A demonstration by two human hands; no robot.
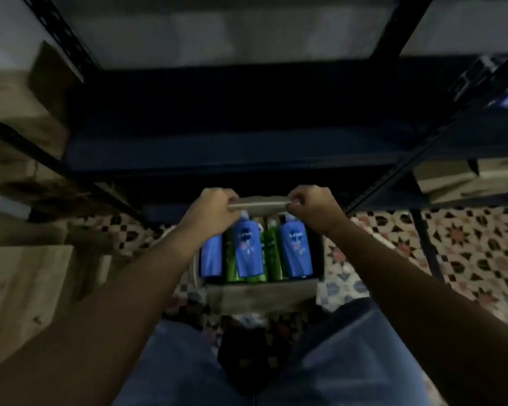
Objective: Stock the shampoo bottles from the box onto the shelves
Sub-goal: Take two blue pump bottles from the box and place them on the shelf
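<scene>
An open cardboard box [258, 297] sits on the patterned floor in front of a dark metal shelf unit [232, 153]. Blue shampoo bottles [247, 250] and green bottles [272, 253] lie packed side by side inside it. My left hand [214, 208] grips the left end of the box's far flap [258, 205], and my right hand [313, 206] pinches its right end. The flap is held up above the bottle tops. The dark shelf boards I can see carry no bottles.
Cardboard boxes [21, 285] stand at the left on the floor and behind the shelf post. Another box [464, 177] rests on a low shelf at the right. The shelf's legs [425, 241] stand on the tiled floor. My knees in jeans [335, 361] are below the box.
</scene>
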